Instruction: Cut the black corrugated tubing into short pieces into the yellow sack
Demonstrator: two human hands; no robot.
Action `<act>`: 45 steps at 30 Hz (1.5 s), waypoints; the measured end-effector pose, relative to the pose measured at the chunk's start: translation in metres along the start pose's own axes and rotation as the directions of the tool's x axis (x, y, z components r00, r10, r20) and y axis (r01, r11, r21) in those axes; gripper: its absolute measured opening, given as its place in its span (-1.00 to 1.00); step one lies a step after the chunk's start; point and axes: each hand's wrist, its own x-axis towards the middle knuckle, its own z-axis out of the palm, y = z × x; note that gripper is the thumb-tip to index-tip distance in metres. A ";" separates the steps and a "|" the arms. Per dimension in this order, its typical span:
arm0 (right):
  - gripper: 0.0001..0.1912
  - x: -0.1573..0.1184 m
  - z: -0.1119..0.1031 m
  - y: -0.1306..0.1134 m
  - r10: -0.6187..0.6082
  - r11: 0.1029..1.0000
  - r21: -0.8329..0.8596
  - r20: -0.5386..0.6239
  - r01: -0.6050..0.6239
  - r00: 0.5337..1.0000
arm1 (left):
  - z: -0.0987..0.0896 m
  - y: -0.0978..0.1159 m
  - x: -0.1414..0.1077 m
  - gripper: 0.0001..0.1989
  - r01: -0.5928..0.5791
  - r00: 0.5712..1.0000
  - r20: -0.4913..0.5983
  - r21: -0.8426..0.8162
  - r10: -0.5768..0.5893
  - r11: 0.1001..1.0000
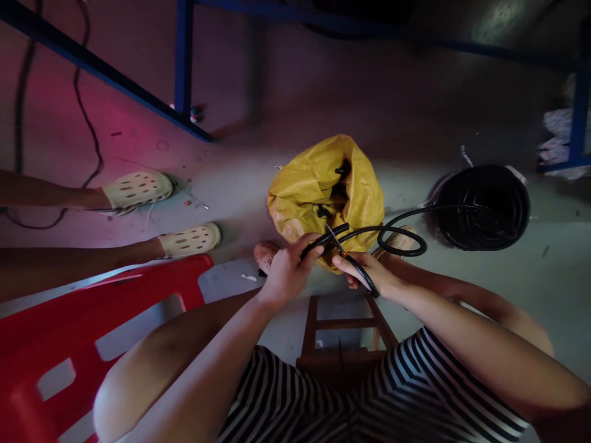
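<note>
My left hand (293,267) is closed around a length of black tubing or cable (401,232) near its end, in front of the yellow sack (300,184). In my right hand (369,274) are scissors (362,274) with black handles, their blades beside the tubing close to my left fingers. Whether the blades touch it I cannot tell. From my hands the tubing loops to the right and runs into a black coil (508,209) on the floor. The sack's mouth gapes upward, with small black pieces at its opening.
A red plastic stool (138,289) stands at the left, near another person's legs and pale clogs (191,240). Between my knees is a wooden stool (344,323). Blue metal frame bars (183,61) cross the top. White bundles (556,132) lie at the far right.
</note>
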 end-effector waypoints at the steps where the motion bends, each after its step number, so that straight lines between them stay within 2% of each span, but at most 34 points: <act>1: -0.35 0.000 -0.001 -0.001 0.005 1.000 -0.016 0.000 -0.005 1.000 | 0.000 -0.001 0.000 -0.69 -0.016 1.000 0.019 -0.007 0.016 1.000; 7: -0.39 0.007 -0.007 0.002 -0.015 0.978 -0.207 -0.006 0.013 1.000 | -0.001 -0.005 0.000 -0.73 -0.063 0.993 0.098 -0.056 0.068 0.996; 15: -0.26 0.016 -0.002 0.008 0.027 0.964 -0.267 0.030 -0.017 0.999 | -0.001 -0.021 0.000 -0.73 -0.017 0.987 0.156 -0.059 0.026 0.998; 22: -0.22 0.013 -0.002 -0.002 0.060 0.955 -0.290 -0.001 -0.058 0.998 | 0.003 -0.021 0.000 -0.79 0.011 0.991 0.132 -0.093 0.001 0.996; 29: -0.25 0.018 -0.004 0.003 0.092 0.953 -0.287 -0.021 -0.094 0.996 | 0.009 -0.026 -0.001 -0.79 0.056 0.992 0.116 -0.088 -0.046 0.995; 39: -0.29 0.016 -0.006 0.001 0.049 0.933 -0.356 -0.018 -0.052 0.999 | 0.015 -0.032 -0.002 -0.76 0.090 0.994 0.079 -0.187 -0.077 0.978; 42: -0.28 0.013 -0.007 -0.010 0.024 0.859 -0.510 -0.050 -0.046 0.998 | 0.020 -0.032 -0.005 -0.76 0.104 0.995 0.033 -0.221 -0.099 0.970; 43: -0.28 0.012 -0.007 -0.015 0.009 0.797 -0.601 -0.075 -0.052 0.997 | 0.021 -0.031 -0.006 -0.77 0.104 0.995 0.021 -0.237 -0.102 0.966; 45: -0.28 0.008 -0.007 -0.030 -0.044 0.615 -0.785 -0.130 -0.076 0.991 | 0.024 -0.026 -0.009 -0.78 0.112 0.994 0.012 -0.280 -0.113 0.954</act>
